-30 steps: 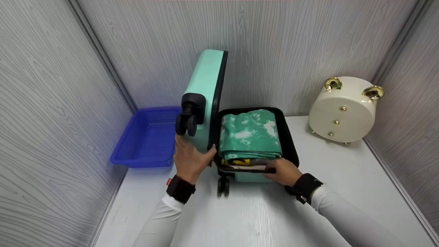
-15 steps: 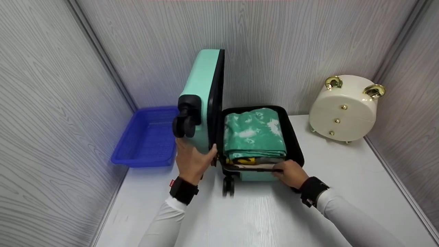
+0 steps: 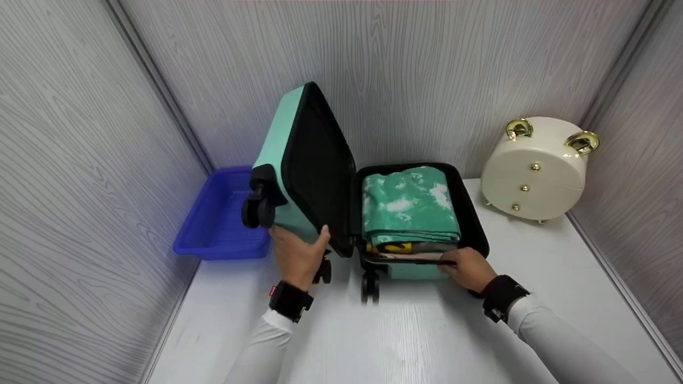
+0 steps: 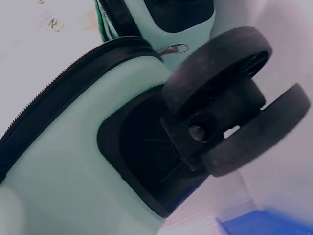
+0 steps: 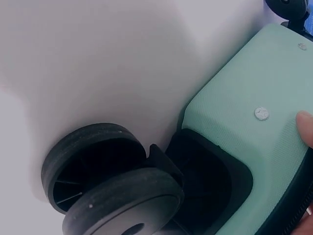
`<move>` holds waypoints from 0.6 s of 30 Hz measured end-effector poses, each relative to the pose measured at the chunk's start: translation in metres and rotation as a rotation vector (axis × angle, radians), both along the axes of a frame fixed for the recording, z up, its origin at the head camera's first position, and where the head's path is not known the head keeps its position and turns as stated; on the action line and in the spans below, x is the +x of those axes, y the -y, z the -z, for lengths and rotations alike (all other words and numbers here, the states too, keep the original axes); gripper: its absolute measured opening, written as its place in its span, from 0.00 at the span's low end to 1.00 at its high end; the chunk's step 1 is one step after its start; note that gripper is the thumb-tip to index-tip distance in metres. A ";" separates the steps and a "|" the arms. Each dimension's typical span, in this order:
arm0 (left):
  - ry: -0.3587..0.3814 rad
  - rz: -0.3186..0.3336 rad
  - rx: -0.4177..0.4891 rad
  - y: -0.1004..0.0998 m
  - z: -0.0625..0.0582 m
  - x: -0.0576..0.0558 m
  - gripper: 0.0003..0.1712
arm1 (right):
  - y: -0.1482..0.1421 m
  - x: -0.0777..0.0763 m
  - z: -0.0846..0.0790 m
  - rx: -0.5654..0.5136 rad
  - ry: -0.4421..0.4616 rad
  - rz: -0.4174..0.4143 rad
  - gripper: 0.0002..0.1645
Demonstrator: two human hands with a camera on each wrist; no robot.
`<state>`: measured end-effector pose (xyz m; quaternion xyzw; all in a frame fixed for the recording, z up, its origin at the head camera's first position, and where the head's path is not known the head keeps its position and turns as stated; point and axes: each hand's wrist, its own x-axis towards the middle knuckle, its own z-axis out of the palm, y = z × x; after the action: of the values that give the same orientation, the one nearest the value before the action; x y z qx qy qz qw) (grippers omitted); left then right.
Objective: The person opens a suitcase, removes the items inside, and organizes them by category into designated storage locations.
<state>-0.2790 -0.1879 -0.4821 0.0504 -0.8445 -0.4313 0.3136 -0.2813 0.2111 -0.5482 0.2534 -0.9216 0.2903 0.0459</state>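
A mint-green suitcase [image 3: 416, 272] stands unfolded on the table, its lid [image 3: 277, 138] tilted up on the left side. My left hand [image 3: 298, 258] grips the lid's lower edge, thumb on the black rim and fingers against the green shell. On the right, my right hand [image 3: 469, 269] pinches the front rim of the packed half. Inside that half lies a folded green-and-white tie-dye cloth [image 3: 408, 205] over other folded fabric [image 3: 395, 248] with yellow and grey showing. Black wheels [image 4: 215, 98] fill much of the left wrist view. In the right wrist view a fingertip [image 5: 306, 128] touches the shell.
A blue plastic basket [image 3: 184, 245] stands left, partly behind the lid. A cream rounded case [image 3: 533, 186] with gold ear-shaped handles and gold knobs sits at the back right. Wood-grain panels [image 3: 427, 80] enclose the white table [image 3: 373, 341] at the back and sides.
The lid has swung leftward and tilted further back, baring its black inside. The packed half has slid to the right, with both hands keeping their hold.
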 end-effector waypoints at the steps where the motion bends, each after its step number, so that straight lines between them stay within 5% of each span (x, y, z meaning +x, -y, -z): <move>1: 0.000 0.007 0.025 0.002 0.002 0.000 0.71 | 0.000 0.000 0.000 0.000 0.002 0.003 0.04; 18: 0.083 0.092 0.402 0.033 0.043 0.002 0.67 | 0.012 0.010 0.002 0.022 0.049 0.124 0.03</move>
<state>-0.2769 -0.2211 -0.5253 0.0913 -0.7549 -0.6026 0.2423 -0.2717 0.1992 -0.5500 0.1891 -0.9395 0.2830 0.0384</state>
